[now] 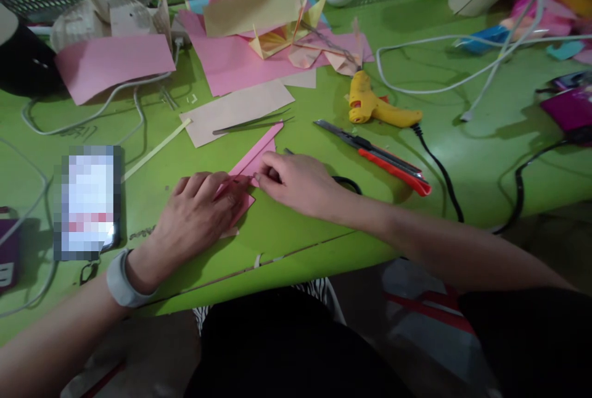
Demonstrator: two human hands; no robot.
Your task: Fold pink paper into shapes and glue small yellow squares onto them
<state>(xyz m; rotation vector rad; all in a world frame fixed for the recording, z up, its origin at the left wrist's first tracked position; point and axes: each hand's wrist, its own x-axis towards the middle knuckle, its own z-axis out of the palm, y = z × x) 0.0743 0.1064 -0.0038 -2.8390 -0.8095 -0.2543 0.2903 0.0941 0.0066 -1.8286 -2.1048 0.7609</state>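
A folded piece of pink paper (263, 151) lies slantwise on the green tabletop, a long narrow strip running along its upper edge. My left hand (198, 216) holds its lower part against the table with bent fingers, which hide much of the paper there. With thumb and forefinger pinched, my right hand (296, 182) grips the paper's right edge. Partly under the right hand is a dark-handled tool (349, 184), perhaps scissors. Tweezers (252, 122) rest just beyond the pink paper on a pale paper sheet (222, 111).
A red utility knife (393, 169) and a yellow glue gun (377, 105) lie to the right. At left are a phone (87, 200) and a thin yellow strip (157, 150). Pink sheets (213, 65) and folded yellow paper (272, 43) are at the back. A white cable (416, 86) loops behind.
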